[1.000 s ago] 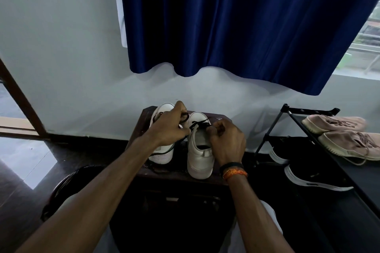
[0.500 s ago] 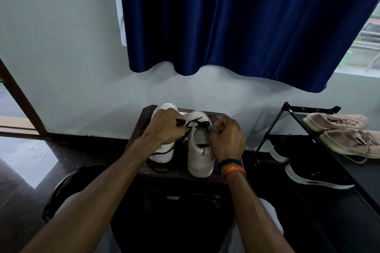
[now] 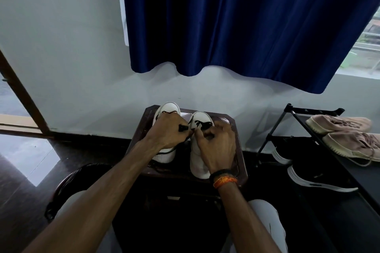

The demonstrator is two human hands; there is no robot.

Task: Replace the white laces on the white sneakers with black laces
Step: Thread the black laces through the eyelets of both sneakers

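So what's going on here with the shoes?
A person is threading black laces into a pair of white sneakers on a small dark wooden table. Both hands work on the right sneaker: the left hand pinches one end of the black lace, and the right hand pinches the lace at the eyelets. The left sneaker beside it already shows black lace.

**Both hands curled close together, arms stretched forward**

Both bare forearms reach forward and converge. The left hand (image 3: 167,130) is fisted, knuckles up, with its fingers curled tight and pinching. The right hand (image 3: 218,146) sits just beside it, back to the camera, fingers bent inward. Black and orange bands (image 3: 224,177) circle the right wrist.
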